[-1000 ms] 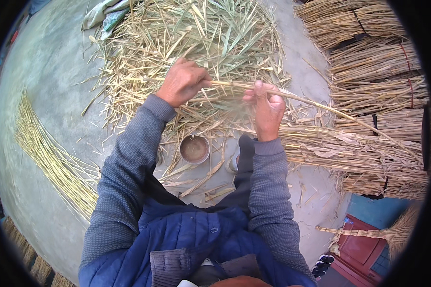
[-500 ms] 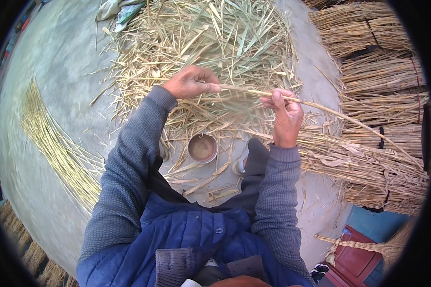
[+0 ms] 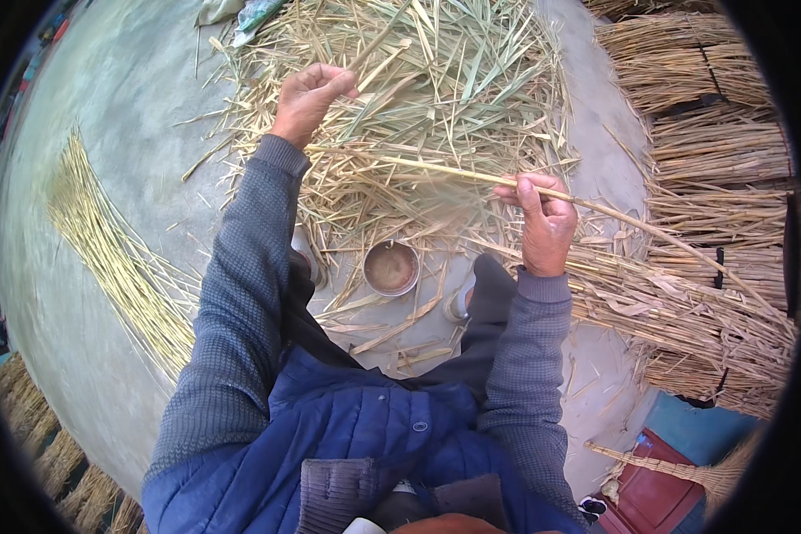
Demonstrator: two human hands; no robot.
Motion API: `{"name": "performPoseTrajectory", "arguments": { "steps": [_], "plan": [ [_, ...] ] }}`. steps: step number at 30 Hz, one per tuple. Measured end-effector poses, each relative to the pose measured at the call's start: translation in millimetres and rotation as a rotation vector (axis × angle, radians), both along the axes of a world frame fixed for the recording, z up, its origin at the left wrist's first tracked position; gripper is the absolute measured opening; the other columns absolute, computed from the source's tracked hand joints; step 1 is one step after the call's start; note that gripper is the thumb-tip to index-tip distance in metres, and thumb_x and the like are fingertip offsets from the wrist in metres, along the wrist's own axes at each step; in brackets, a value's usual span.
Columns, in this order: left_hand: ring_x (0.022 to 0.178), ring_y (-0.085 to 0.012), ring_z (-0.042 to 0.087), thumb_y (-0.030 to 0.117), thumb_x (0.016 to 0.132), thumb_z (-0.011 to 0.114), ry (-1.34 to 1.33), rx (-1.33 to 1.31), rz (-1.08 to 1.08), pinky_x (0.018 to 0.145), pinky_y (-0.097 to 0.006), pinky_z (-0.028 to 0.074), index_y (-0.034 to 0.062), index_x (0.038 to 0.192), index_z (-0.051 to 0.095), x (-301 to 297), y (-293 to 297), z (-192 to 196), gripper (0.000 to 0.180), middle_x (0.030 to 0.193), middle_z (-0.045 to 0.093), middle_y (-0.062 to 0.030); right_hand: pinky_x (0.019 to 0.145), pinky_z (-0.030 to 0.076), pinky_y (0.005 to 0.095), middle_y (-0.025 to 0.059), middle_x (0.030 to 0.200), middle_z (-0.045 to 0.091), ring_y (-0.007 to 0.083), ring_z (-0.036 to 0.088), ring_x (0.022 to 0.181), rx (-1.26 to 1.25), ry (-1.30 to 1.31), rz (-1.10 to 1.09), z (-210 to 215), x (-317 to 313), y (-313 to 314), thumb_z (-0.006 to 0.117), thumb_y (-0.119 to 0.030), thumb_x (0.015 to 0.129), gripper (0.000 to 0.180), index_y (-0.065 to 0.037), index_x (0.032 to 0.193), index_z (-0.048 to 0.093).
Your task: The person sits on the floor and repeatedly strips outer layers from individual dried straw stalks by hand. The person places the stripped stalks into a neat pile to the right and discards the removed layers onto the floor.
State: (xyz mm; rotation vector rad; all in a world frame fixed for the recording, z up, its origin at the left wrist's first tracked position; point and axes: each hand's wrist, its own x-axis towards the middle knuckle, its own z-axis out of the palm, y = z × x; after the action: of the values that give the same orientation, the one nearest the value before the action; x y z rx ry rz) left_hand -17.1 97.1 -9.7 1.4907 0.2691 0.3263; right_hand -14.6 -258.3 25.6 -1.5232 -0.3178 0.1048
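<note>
Straw-yellow stalk (image 3: 445,169) pinched in right hand (image 3: 547,222); left hand (image 3: 311,98), farther off, pinches a leaf strip (image 3: 378,46). Lengthwise pulls, stalk held steady, should work cleanest.

Left arm (image 3: 245,240) stretched forward, slanting up and slightly right; left hand (image 3: 313,98) higher in frame than the other and farther from torso. Left fingers (image 3: 306,76) curled in, left thumb (image 3: 342,84) pointing right against them, pinch grip. Right arm (image 3: 532,356) bent, forearm pointing nearly straight ahead. Right hand (image 3: 547,227) upright, palm partly showing, right thumb (image 3: 529,195) raised, fingertips bent leftward, grip closed. Hands well apart, both bare, sleeves down to wrists.
</note>
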Motion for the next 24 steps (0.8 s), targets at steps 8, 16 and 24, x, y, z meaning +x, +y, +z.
{"name": "performPoseTrajectory", "arguments": {
  "steps": [8,16,24],
  "plan": [
    [0.1,-0.0239,0.062,0.036,0.086,0.075,-0.366,0.969,-0.291,0.09,-0.039,0.043,0.0082,0.1,0.073,-8.2,-55.7,10.8,0.031,0.098,0.071,-0.0057,0.075,0.058,0.028,0.0138,0.093,0.072,0.0194,0.073,0.083,0.037,0.068,-0.004,-3.1,2.8,21.4,0.065,-0.02,0.099,0.024,0.002,0.108,0.062],
    [0.078,-0.0256,0.061,0.029,0.081,0.078,-0.233,0.987,-0.373,0.077,-0.038,0.044,0.0114,0.087,0.073,-12.9,-48.8,-1.0,0.02,0.08,0.066,-0.004,0.077,0.057,0.0283,0.0118,0.092,0.071,0.0185,0.072,0.084,0.039,0.078,-0.004,-9.1,13.6,26.8,0.066,-0.023,0.098,0.027,0.002,0.109,0.061],
    [0.09,-0.0245,0.063,0.032,0.079,0.081,-0.084,1.076,-0.335,0.089,-0.038,0.042,0.0122,0.099,0.072,-24.9,-13.7,-5.4,0.03,0.096,0.071,-0.0048,0.068,0.058,0.0272,0.0142,0.086,0.072,0.0204,0.073,0.076,0.121,0.069,-0.156,3.6,19.7,7.2,0.067,-0.023,0.098,0.027,0.002,0.104,0.061]
  ]
}}
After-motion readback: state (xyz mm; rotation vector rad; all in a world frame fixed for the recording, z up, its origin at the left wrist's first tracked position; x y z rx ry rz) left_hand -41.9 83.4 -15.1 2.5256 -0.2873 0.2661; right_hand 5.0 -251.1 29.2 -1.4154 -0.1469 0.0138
